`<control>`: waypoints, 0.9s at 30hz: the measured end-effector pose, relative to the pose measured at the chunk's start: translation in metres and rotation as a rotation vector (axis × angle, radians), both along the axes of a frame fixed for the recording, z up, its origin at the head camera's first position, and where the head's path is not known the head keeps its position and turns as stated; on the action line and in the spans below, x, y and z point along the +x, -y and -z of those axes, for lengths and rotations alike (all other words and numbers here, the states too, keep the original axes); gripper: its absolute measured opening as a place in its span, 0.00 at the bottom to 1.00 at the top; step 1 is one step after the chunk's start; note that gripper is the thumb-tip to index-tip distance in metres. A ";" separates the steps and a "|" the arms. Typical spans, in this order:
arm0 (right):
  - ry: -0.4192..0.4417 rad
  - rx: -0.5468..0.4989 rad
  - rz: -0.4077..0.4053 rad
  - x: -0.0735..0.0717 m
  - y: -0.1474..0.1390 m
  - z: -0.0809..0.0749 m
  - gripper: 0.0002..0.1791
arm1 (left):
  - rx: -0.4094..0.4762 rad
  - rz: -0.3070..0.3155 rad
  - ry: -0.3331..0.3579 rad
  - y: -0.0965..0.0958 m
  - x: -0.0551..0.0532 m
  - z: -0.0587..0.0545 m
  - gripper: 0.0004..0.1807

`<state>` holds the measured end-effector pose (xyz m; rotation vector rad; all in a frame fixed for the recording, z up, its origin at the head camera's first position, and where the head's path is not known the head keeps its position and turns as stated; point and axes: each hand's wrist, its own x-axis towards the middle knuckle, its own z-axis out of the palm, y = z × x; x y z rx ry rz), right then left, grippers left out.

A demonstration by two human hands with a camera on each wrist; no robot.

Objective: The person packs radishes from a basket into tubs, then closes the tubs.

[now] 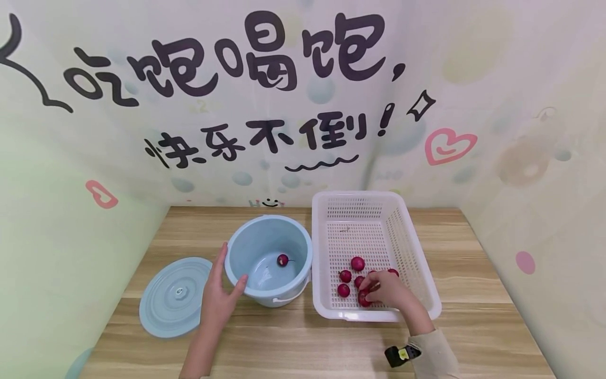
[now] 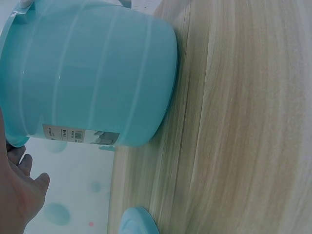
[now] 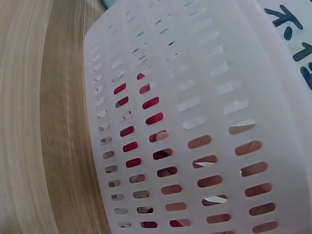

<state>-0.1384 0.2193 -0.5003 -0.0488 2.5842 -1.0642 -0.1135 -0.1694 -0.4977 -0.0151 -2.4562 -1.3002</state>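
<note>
Item, my right hand (image 1: 387, 290): thumb and fingertips closed on one red radish (image 1: 362, 300), a pinch that suits so small and round a piece. My knuckles hide part of it, so the exact contact is uncertain.
Item, loose radishes (image 1: 357, 263): just beyond and to the left of that hand, with others partly under it.
Item, white basket (image 1: 428, 284): around the right hand; its slotted wall stands between my wrist and the radishes.
Item, my left hand (image 1: 221, 300): fingers and thumb spread apart against the rim of the blue bucket (image 1: 284, 225), probably to steady it.
Item, the bucket: between my hands, just beside the basket, which I judge keeps the reach short; one radish (image 1: 282, 260) inside.
Item, blue lid (image 1: 165, 300): left of my left hand, leaving the bucket's mouth uncovered.
</note>
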 end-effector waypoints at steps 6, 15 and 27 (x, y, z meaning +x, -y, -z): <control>-0.016 -0.025 0.015 0.000 0.000 -0.001 0.09 | 0.001 0.003 0.003 0.000 0.000 0.000 0.46; -0.067 -0.015 0.024 -0.002 -0.001 -0.002 0.09 | 0.003 0.001 0.020 -0.001 0.000 -0.001 0.47; -0.082 -0.076 0.061 -0.002 -0.002 -0.006 0.11 | 0.001 0.002 0.032 -0.001 0.000 -0.001 0.46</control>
